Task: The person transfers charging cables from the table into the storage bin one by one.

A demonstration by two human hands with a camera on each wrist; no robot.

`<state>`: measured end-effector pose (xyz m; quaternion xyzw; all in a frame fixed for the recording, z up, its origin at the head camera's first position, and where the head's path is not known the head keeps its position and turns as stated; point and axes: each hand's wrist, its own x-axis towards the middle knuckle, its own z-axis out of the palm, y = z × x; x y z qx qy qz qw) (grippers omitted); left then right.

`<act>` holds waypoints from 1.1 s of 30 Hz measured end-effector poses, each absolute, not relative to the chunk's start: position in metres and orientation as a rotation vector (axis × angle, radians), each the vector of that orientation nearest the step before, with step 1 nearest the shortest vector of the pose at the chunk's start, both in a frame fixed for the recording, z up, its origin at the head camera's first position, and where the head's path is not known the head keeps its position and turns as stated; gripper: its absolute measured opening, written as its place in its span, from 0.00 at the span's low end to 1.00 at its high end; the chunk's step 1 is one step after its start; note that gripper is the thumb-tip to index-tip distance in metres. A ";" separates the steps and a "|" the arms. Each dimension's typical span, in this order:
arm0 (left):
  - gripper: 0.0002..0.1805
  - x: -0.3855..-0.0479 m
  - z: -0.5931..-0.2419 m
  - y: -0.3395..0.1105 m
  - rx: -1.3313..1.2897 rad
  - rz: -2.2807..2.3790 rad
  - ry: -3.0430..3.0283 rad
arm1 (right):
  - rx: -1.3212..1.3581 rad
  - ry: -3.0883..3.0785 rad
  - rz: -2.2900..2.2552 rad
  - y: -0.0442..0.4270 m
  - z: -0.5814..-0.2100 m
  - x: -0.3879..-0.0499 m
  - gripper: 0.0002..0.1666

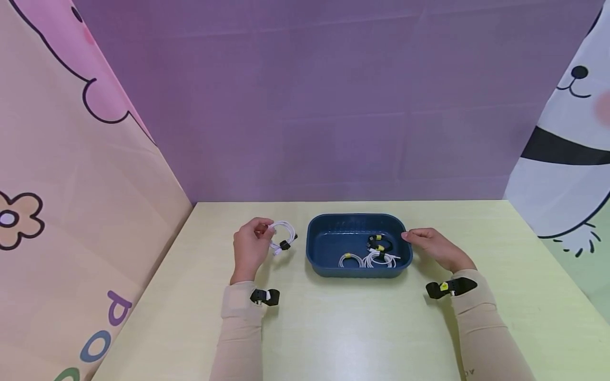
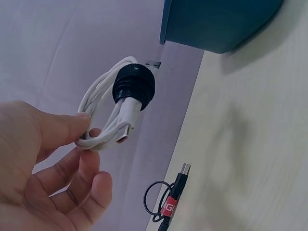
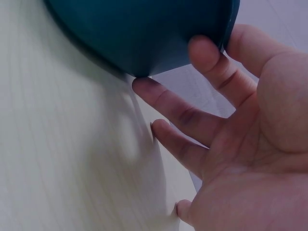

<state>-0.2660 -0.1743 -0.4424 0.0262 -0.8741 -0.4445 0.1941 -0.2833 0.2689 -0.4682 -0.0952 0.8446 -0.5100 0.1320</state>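
Note:
My left hand (image 1: 251,247) pinches a coiled white cable (image 1: 288,228) between thumb and fingertips, raised above the table left of the blue bin (image 1: 329,271). A black strap (image 2: 134,84) binds this coil in the left wrist view, with its plugs showing beside the strap. My right hand (image 1: 439,247) grips the bin's right rim, thumb on the rim and a finger against the outer wall (image 3: 144,38); its other fingers are spread. Inside the bin lie a black coil with yellow bands (image 1: 379,243), a white coil (image 1: 378,259) and a smaller pale coil with a yellow band (image 1: 350,259).
A black cable with a red tag (image 2: 169,206) lies on the table in the left wrist view; I cannot make it out in the head view. The pale table (image 1: 333,328) meets a purple backdrop (image 1: 333,106) behind, with printed cloths at both sides.

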 end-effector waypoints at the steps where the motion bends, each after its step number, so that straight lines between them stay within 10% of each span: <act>1: 0.09 -0.266 -0.442 -0.174 0.072 -1.249 -2.442 | -0.274 2.452 -1.482 0.269 -0.468 -0.283 0.24; 33: 0.09 -0.267 -0.434 -0.157 0.116 -1.346 -2.178 | -0.244 2.476 -1.440 0.267 -0.467 -0.281 0.27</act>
